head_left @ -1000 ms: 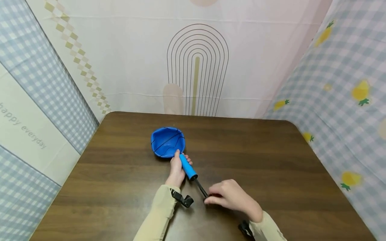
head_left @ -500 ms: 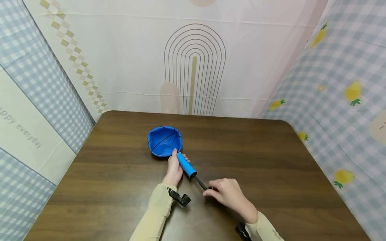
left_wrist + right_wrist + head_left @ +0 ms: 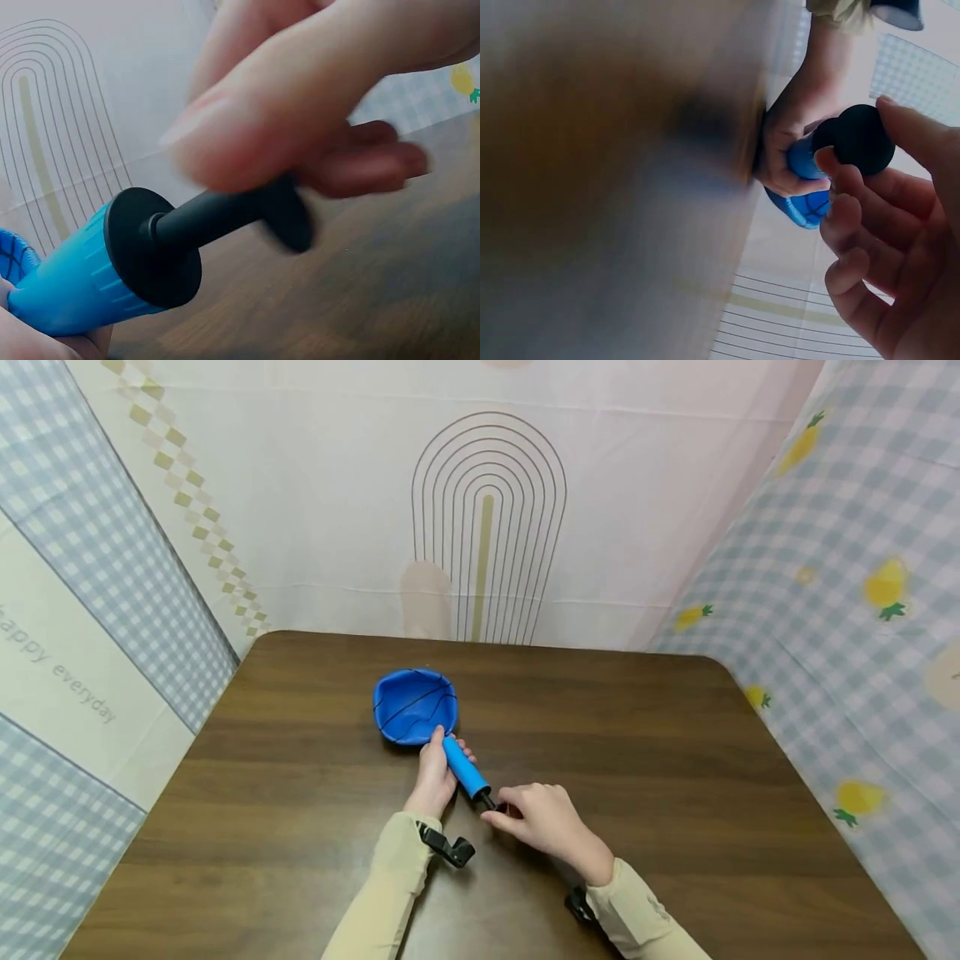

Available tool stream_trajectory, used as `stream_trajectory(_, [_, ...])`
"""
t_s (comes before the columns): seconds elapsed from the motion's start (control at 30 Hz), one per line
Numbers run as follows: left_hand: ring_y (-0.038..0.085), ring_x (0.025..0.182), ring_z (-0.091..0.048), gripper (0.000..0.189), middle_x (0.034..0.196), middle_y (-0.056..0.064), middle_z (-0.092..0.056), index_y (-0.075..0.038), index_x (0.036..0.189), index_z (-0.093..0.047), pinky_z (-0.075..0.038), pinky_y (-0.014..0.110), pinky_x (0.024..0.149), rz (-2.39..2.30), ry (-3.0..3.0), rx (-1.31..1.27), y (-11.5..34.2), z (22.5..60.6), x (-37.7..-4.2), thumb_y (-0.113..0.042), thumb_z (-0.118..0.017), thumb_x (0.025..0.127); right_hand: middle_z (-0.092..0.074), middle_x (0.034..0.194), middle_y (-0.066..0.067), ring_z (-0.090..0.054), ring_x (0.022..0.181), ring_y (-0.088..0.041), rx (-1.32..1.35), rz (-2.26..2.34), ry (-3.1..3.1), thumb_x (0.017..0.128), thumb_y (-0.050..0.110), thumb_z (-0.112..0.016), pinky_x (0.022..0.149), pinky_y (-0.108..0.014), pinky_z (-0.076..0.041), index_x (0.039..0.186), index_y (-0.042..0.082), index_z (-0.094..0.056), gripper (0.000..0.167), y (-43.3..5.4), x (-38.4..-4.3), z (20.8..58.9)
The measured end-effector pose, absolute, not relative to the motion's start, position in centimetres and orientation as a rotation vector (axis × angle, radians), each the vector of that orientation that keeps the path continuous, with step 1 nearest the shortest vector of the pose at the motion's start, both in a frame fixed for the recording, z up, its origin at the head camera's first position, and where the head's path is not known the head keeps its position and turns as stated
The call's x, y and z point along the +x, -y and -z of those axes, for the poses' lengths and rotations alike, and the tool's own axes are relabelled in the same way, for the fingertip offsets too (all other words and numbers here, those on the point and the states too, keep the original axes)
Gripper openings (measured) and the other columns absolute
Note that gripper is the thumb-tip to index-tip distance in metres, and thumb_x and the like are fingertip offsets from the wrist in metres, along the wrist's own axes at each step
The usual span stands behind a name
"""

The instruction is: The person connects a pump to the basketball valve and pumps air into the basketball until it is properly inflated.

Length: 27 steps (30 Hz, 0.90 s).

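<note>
A limp blue ball (image 3: pixel 411 702) with black lines, caved in like a bowl, lies toward the back of the table. My left hand (image 3: pixel 433 777) grips the blue barrel of a hand pump (image 3: pixel 467 768) right against the ball's near edge. Whether the pump's tip is inside the ball is hidden. Thumb and fingers of my right hand (image 3: pixel 549 827) pinch the black plunger handle (image 3: pixel 864 141) at the pump's near end. A short stretch of black rod (image 3: pixel 206 219) shows between barrel and handle in the left wrist view.
Both hands work over a brown wooden table (image 3: pixel 645 735). A white printed cloth (image 3: pixel 322 510) hangs behind it, with blue checked cloth (image 3: pixel 847 635) on the right and more on the left. Black camera mounts (image 3: pixel 447 845) sit on the wrists.
My right hand has moved up and left toward the barrel, pushing the plunger in, so less rod shows. My left hand and the ball stay about where they were.
</note>
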State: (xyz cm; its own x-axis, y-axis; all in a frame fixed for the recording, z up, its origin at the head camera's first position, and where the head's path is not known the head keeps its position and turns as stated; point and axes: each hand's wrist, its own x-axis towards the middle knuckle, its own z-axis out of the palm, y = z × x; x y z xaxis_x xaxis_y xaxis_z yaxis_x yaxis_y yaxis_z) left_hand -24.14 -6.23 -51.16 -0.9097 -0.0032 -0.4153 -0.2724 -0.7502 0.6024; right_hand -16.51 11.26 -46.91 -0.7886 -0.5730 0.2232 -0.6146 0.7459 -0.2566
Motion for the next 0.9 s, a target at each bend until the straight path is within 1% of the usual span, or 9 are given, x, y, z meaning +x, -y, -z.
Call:
stream_trajectory(0.1, [0.014, 0.060, -0.044, 0.029, 0.073, 0.004, -0.045, -0.005, 0.097, -0.041, -0.044, 0.025, 0.059, -2.741, -1.035, -0.579, 6.5, 51.1, -24.2, -0.030, -0.030, 0.106, -0.041, 0.051, 0.016, -0.030, 0.044, 0.007, 0.914, -0.493, 2.842, 0.086, 0.044, -0.069, 0.040, -0.015, -0.022, 0.065, 0.025, -0.051, 0.033, -11.8, -15.3, 46.7])
stream_trajectory(0.23, [0.014, 0.061, -0.045, 0.029, 0.075, 0.003, -0.047, -0.004, 0.099, -0.041, -0.045, 0.026, 0.060, -2.737, -1.039, -0.598, 6.7, 51.0, -24.1, -0.030, -0.031, 0.106, -0.039, 0.052, 0.019, -0.030, 0.045, 0.008, 0.881, -0.522, 2.880, 0.087, 0.045, -0.067, 0.041, -0.015, -0.023, 0.066, 0.027, -0.049, 0.033, -13.3, -13.2, 46.2])
stream_trajectory(0.4, [0.014, 0.063, -0.045, 0.029, 0.077, 0.003, -0.047, -0.004, 0.100, -0.042, -0.045, 0.026, 0.060, -2.734, -1.037, -0.630, 6.7, 51.1, -23.8, -0.031, -0.032, 0.106, -0.033, 0.054, 0.023, -0.027, 0.045, 0.011, 0.933, -0.575, 2.860, 0.088, 0.047, -0.065, 0.041, -0.013, -0.021, 0.066, 0.029, -0.046, 0.034, -15.0, -10.8, 45.6])
stream_trajectory(0.5, [0.014, 0.062, -0.044, 0.029, 0.077, 0.004, -0.046, -0.004, 0.100, -0.042, -0.044, 0.025, 0.059, -2.734, -1.031, -0.647, 6.7, 51.2, -23.8, -0.032, -0.032, 0.106, -0.033, 0.055, 0.024, -0.027, 0.046, 0.012, 0.965, -0.625, 2.840, 0.087, 0.047, -0.065, 0.042, -0.011, -0.021, 0.065, 0.030, -0.046, 0.033, -15.3, -10.5, 45.6])
stream_trajectory(0.67, [0.014, 0.061, -0.043, 0.030, 0.076, 0.004, -0.046, -0.004, 0.103, -0.041, -0.044, 0.025, 0.058, -2.741, -1.053, -0.691, 6.5, 51.5, -23.7, -0.032, -0.032, 0.106, -0.033, 0.054, 0.020, -0.024, 0.047, 0.010, 1.026, -0.557, 2.762, 0.080, 0.043, -0.072, 0.042, -0.009, -0.015, 0.063, 0.028, -0.045, 0.035, -14.7, -12.0, 46.2])
stream_trajectory(0.73, [0.014, 0.061, -0.043, 0.030, 0.076, 0.004, -0.046, -0.004, 0.103, -0.041, -0.044, 0.024, 0.058, -2.745, -1.072, -0.705, 6.5, 51.5, -23.8, -0.033, -0.032, 0.106, -0.031, 0.053, 0.018, -0.023, 0.046, 0.009, 1.046, -0.498, 2.738, 0.079, 0.042, -0.074, 0.042, -0.011, -0.013, 0.061, 0.026, -0.043, 0.039, -14.0, -13.2, 46.4])
stream_trajectory(0.9, [0.012, 0.060, -0.042, 0.030, 0.075, 0.003, -0.045, -0.004, 0.101, -0.041, -0.043, 0.022, 0.056, -2.748, -1.058, -0.699, 6.3, 51.2, -24.1, -0.033, -0.033, 0.106, -0.031, 0.051, 0.015, -0.027, 0.045, 0.005, 1.116, -0.409, 2.712, 0.079, 0.044, -0.073, 0.040, -0.015, -0.013, 0.058, 0.023, -0.042, 0.043, -11.6, -16.4, 46.4])
